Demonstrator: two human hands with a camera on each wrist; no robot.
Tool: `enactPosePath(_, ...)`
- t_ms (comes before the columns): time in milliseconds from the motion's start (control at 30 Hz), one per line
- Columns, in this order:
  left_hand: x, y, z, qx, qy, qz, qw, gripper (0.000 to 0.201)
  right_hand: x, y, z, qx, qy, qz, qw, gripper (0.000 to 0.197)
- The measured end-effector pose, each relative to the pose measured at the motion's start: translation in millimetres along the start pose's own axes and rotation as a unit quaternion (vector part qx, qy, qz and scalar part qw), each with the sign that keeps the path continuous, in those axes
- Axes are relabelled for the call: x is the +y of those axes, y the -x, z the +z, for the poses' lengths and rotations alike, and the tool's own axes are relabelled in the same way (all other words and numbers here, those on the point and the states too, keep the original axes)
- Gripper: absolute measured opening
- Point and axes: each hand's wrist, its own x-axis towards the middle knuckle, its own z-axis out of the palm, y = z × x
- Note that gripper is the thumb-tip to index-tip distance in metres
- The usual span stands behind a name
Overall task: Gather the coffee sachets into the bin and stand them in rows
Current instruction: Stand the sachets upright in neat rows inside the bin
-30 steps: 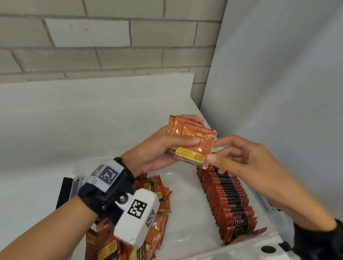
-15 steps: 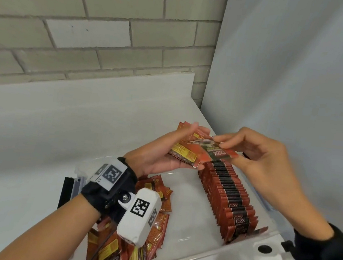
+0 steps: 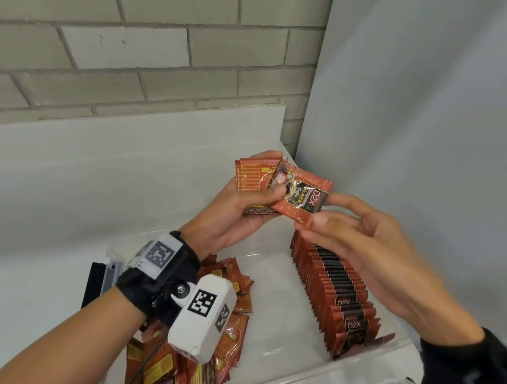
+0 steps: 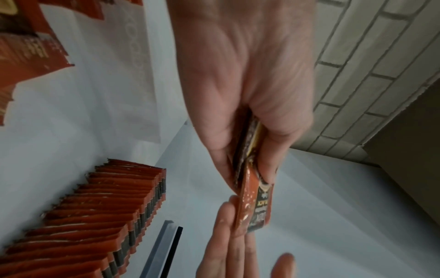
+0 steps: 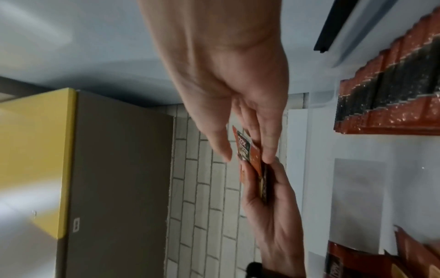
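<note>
My left hand [image 3: 271,175] grips a small stack of orange coffee sachets [image 3: 249,177] above the clear bin [image 3: 362,360]. The top sachet [image 3: 303,199] lies skewed on the stack, its D2X face up, under my left thumb. My right hand [image 3: 319,212] is open, its straight fingers [image 4: 226,216] touching that sachet's right edge, the thumb apart from it in the wrist views. A long row of standing sachets [image 3: 335,292] runs along the bin's right side. A loose pile of sachets [image 3: 230,325] fills the bin's left part, partly hidden by my left wrist.
A black and grey flat object [image 3: 98,281] lies just left of the bin. A brick wall [image 3: 135,52] stands behind the white table and a grey panel [image 3: 428,117] closes the right side. The bin floor [image 3: 273,308] between pile and row is bare.
The stack has risen slightly and turned in my left hand. The top sachet now shows its printed face. My right hand slid from over the stack to its right edge.
</note>
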Motion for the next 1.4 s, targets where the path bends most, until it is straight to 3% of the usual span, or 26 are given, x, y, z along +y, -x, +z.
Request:
enactPosePath(233, 0.3, 0.8, 0.1, -0.013, 0.000, -0.008, 1.000, 0.040, 1.0, -2.9, -11.4, 0.085, 0.060, -0.029, 0.994, 0.019)
enactPosePath(400, 2.3, -2.2, -4.8, 0.015, 0.059, -0.010, 0.998, 0.047, -13.3, 25.5, -36.9, -0.041, 0.242, -0.013, 0.969, 0.019)
enactPosePath(533, 2.8, -2.1, -3.6, 0.019, 0.063, -0.008, 0.998, 0.039, -9.3, 44.4, -50.3, -0.121, 0.405, 0.036, 0.906, 0.009)
enactPosePath(633, 4.2, -1.7, -2.8, 0.018, 0.060, -0.006, 0.998, 0.040, -7.6, 50.3, -59.8, -0.163, 0.491, 0.038, 0.855, 0.020)
enactPosePath(833, 4.4, -1.5, -5.1, 0.017, 0.051, -0.014, 0.998, 0.039, -4.8, 51.1, -65.5, -0.200, 0.664, 0.013, 0.720, 0.011)
enactPosePath(933, 4.9, -1.0, -3.9, 0.028, 0.049, -0.017, 0.998, 0.028, 0.3, 47.5, -59.0, -0.200, 0.732, 0.020, 0.651, 0.017)
enactPosePath(1033, 6.0, 0.3, -2.1, 0.051, 0.049, -0.022, 0.997, 0.014, 4.1, 42.3, -58.0, -0.212, 0.741, 0.028, 0.637, 0.018)
enactPosePath(1133, 6.4, 1.0, 0.6, 0.065, 0.047, -0.032, 0.996, 0.016, 7.8, 37.3, -59.3, -0.228, 0.747, 0.027, 0.624, 0.019)
enactPosePath(1300, 7.0, -0.9, 3.2, 0.094, 0.069, -0.042, 0.992, 0.026, 6.5, 35.7, -60.8, -0.247, 0.739, 0.029, 0.627, 0.020)
enactPosePath(1400, 6.1, -1.6, 2.3, 0.098, 0.077, -0.049, 0.991, 0.030, 1.8, 36.7, -64.9, -0.269, 0.713, 0.028, 0.647, 0.021)
